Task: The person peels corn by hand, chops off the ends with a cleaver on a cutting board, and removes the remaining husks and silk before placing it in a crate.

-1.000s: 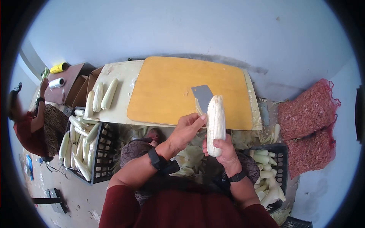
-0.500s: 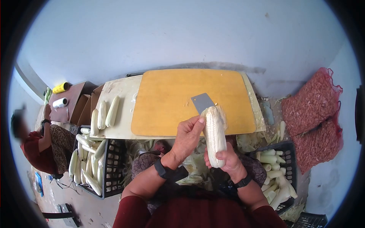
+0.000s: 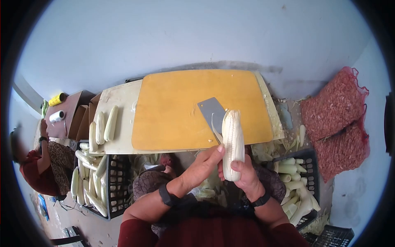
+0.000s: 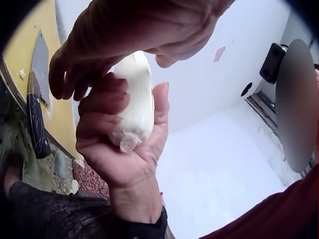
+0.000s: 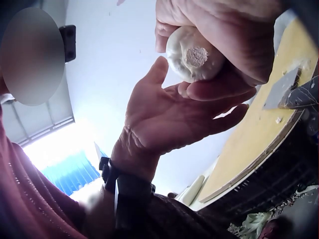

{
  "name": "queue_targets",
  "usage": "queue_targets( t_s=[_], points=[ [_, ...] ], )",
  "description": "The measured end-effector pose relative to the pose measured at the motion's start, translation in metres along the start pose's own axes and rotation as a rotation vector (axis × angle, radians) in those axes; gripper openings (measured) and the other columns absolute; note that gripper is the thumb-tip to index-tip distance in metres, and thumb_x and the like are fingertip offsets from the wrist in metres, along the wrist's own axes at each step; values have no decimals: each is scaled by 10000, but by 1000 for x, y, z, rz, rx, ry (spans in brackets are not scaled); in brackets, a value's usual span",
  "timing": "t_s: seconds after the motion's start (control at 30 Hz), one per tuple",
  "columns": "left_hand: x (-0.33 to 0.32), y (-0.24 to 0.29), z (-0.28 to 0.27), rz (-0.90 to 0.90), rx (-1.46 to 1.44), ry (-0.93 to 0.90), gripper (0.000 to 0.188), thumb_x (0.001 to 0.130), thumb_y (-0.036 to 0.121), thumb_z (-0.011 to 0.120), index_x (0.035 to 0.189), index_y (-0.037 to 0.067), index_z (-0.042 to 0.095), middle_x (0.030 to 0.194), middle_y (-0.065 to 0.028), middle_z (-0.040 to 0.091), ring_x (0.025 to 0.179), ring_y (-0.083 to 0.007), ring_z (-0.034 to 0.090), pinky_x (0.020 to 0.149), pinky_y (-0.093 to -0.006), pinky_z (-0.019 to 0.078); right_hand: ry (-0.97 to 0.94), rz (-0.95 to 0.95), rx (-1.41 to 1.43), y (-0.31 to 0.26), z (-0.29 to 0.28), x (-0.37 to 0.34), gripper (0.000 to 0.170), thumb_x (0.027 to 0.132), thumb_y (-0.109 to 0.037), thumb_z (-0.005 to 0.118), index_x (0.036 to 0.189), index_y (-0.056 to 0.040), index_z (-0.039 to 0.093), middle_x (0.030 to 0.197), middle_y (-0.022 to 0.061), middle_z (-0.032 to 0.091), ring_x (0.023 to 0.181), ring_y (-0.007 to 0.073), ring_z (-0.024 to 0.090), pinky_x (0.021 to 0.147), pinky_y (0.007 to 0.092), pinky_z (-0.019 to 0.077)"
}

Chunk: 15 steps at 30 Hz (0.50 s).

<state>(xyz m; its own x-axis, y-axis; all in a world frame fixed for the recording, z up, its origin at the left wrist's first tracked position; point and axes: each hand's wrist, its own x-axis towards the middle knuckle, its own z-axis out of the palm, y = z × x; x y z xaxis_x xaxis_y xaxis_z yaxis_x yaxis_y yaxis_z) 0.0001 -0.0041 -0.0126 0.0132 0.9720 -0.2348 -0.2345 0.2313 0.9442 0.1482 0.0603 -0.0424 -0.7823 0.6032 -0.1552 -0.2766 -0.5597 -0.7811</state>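
My right hand (image 3: 247, 173) grips a pale ear of corn (image 3: 233, 144) by its lower end, the ear standing nearly upright. In the right wrist view its cut stem end (image 5: 196, 56) faces the camera. Close beside the ear is my left hand (image 3: 201, 166), thumb apart from its loosely extended fingers. A thin husk strip (image 3: 217, 131) curls away from the ear, just above the left thumb tip. Behind the ear, a cleaver (image 3: 210, 112) lies on the yellow board (image 3: 168, 111); its dark handle (image 4: 36, 122) shows in the left wrist view.
Three ears (image 3: 111, 123) lie left of the board. A black crate (image 3: 117, 181) of peeled corn stands left, another crate (image 3: 316, 179) right. Loose husks lie underneath the table. Red mesh sacks (image 3: 333, 111) lean at the right wall. Another person (image 3: 35, 173) sits far left.
The left thumb and fingers, at the ear's upper part half a second ago, are now lower along its side. A loose husk strip now stands out there. The right hand keeps its grip.
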Motion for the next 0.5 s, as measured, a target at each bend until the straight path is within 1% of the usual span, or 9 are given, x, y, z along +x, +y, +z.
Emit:
queue_targets(
  t_s=[0.03, 0.07, 0.13, 0.17, 0.2, 0.27, 0.3, 0.37, 0.5],
  points=[
    [-1, -2, 1, -65, -22, -107, 515, 941, 450, 336, 1143, -3, 477, 904, -62, 559, 778, -129, 527, 699, -253, 433, 15, 0, -12, 0, 1, -1, 545, 714, -371, 672, 1000, 67, 522, 777, 154, 605, 619, 219, 629, 522, 292, 532],
    [-2, -3, 4, -73, -31, -102, 515, 941, 450, 336, 1143, -3, 477, 904, -62, 559, 778, -129, 527, 699, -253, 433, 18, 12, -10, 0, 1, -2, 545, 714, -371, 672, 1000, 67, 522, 777, 154, 605, 619, 219, 629, 522, 292, 532],
    [-3, 2, 11, -3, 14, -23, 473, 936, 442, 365, 1072, 8, 496, 785, -24, 534, 630, -92, 472, 575, -223, 412, 21, 21, -54, 1, 2, -2, 516, 761, -398, 648, 1030, 23, 518, 792, 111, 588, 641, 177, 609, 545, 277, 516],
    [-3, 5, 11, 16, 2, 17, 497, 909, 433, 440, 1082, -30, 488, 788, -81, 561, 628, -104, 519, 553, -237, 441, -9, 3, -81, 2, 2, -2, 502, 803, -428, 599, 1022, 18, 525, 801, 105, 588, 628, 167, 604, 536, 273, 508],
    [-3, 4, 11, 19, 2, 25, 497, 909, 433, 440, 1082, -30, 488, 788, -81, 561, 628, -104, 519, 553, -237, 441, -17, 6, -82, 3, 4, -1, 502, 803, -428, 599, 1022, 18, 525, 801, 105, 588, 628, 167, 604, 536, 273, 508],
    [-2, 4, 10, -16, 63, 56, 412, 915, 376, 466, 1085, 1, 490, 853, -33, 546, 699, -75, 492, 566, -216, 414, 36, -3, -232, 3, 8, 0, 479, 882, -434, 482, 1034, 18, 528, 817, 92, 589, 685, 152, 594, 607, 273, 493],
    [-1, 4, 11, -11, 69, 61, 412, 915, 376, 466, 1085, 1, 490, 853, -33, 546, 699, -75, 492, 566, -216, 414, 29, -7, -232, 6, 7, 2, 479, 882, -434, 482, 1034, 18, 528, 817, 92, 589, 685, 152, 594, 607, 273, 493],
    [-1, 1, 13, 90, 52, 130, 376, 900, 321, 519, 1088, -3, 484, 897, -37, 549, 762, -81, 502, 624, -231, 438, 65, -153, -439, 16, 1, 4, 497, 936, -431, 355, 1060, 21, 520, 842, 85, 595, 761, 149, 576, 686, 283, 462],
    [9, -19, 3, 104, -47, 138, 375, 879, 287, 560, 1103, -1, 474, 929, -40, 551, 820, -93, 507, 693, -251, 452, 96, -83, -616, 7, 15, 2, 525, 953, -433, 288, 1056, 20, 533, 856, 78, 598, 821, 149, 550, 739, 290, 435]
  ],
)
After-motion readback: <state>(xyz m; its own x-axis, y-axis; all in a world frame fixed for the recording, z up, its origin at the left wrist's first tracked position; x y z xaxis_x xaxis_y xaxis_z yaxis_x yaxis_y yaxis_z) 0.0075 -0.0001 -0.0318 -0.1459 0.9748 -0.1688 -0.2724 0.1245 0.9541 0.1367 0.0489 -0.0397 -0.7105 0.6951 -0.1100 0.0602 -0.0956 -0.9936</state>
